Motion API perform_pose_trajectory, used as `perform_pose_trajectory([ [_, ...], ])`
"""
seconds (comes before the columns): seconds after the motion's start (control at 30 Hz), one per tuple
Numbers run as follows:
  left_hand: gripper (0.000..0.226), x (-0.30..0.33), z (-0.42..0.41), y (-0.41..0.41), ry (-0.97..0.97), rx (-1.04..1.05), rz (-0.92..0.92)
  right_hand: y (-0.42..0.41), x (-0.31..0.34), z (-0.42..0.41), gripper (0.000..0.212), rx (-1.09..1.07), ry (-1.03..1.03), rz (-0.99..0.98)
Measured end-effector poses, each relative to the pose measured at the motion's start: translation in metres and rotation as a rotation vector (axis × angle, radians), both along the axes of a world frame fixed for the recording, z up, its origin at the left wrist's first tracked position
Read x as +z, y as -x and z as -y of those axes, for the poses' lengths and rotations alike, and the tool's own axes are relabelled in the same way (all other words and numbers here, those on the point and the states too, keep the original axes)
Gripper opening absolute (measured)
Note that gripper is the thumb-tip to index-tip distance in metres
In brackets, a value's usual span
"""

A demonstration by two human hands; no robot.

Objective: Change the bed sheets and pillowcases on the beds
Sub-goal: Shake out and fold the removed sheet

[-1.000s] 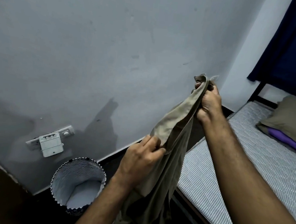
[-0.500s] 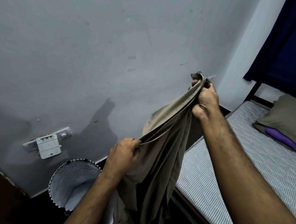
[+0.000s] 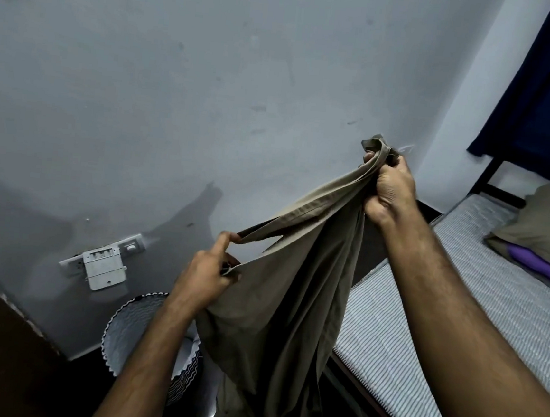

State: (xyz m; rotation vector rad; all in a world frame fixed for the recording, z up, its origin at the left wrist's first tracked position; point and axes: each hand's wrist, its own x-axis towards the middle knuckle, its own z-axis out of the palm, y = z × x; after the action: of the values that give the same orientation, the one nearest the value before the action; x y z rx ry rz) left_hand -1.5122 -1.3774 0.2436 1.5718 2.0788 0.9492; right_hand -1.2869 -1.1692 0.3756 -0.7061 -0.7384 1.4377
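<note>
hanging limp between both hands, the olive sheet (image 3: 285, 296) is drooping left of the bare mattress (image 3: 457, 326). the right hand (image 3: 390, 189) is fisting a bunched corner while the left hand (image 3: 208, 277) is pinching the hem; it is looking light, soft and floppy, so gripping along the edge is probably working best.

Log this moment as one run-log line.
left hand: pinches hem of khaki cotton bed sheet | right hand: grips bunched sheet end, raised | striped bare mattress: uncovered | step: finding sheet edge

dim, cool light; soft shadows fall on the wall (image 3: 178, 81); wide-angle bending at edges; slightly soft, grainy focus.
</note>
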Motion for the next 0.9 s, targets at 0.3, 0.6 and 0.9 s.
perform_pose_trajectory([
  [0.3, 0.019, 0.004, 0.001, -0.001, -0.295, 0.191, -0.048, 0.005, -0.008, 0.008, 0.035, 0.05, -0.024, 0.035],
  [0.6, 0.026, 0.027, 0.004, 0.001, -0.553, 0.322, 0.19, -0.012, -0.035, 0.009, 0.052, -0.078, -0.401, 0.51],
  [0.9, 0.021, 0.068, -0.016, -0.041, -0.566, 0.108, 0.646, -0.011, -0.044, 0.026, 0.057, 0.052, -0.412, 1.567],
])
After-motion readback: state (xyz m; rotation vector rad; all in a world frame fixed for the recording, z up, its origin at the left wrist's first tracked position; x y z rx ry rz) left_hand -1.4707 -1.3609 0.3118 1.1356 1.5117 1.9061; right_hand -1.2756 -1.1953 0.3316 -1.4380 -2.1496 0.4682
